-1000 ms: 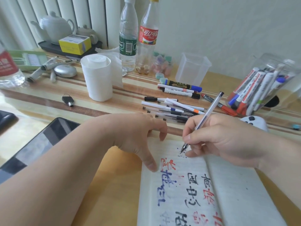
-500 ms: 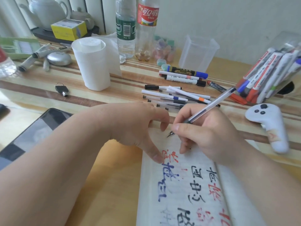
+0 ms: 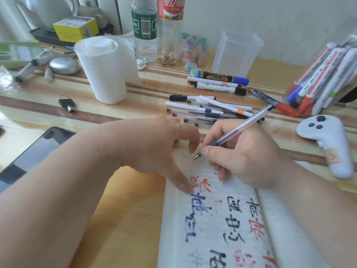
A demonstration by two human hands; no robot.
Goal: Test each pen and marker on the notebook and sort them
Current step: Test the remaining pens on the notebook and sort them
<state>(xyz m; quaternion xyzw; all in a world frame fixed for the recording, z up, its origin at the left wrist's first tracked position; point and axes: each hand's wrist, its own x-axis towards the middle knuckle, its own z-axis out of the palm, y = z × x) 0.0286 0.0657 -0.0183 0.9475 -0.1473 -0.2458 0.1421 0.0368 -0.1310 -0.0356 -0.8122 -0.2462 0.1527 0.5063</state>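
Plastic pen [image 3: 241,126] in right hand [image 3: 245,157]

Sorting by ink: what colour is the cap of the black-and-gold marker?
Blue cap on the black-and-gold marker, clearest in the head view.

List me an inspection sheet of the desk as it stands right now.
Surface: striped wooden desk, glossy.
Job's things: open notebook with red, blue and black test writing; pen in use; loose pens and markers lying behind it; jar of markers at right; clear tub, looks empty.
Clutter: paper roll, bottles, key, tablet, controller, teapot, yellow box.
Hands: left hand rests its thumb on the notebook's left edge; right hand grips the pen, tip at the page's top, contact unclear.
Cables: nothing seen.
Surroundings: white wall behind.
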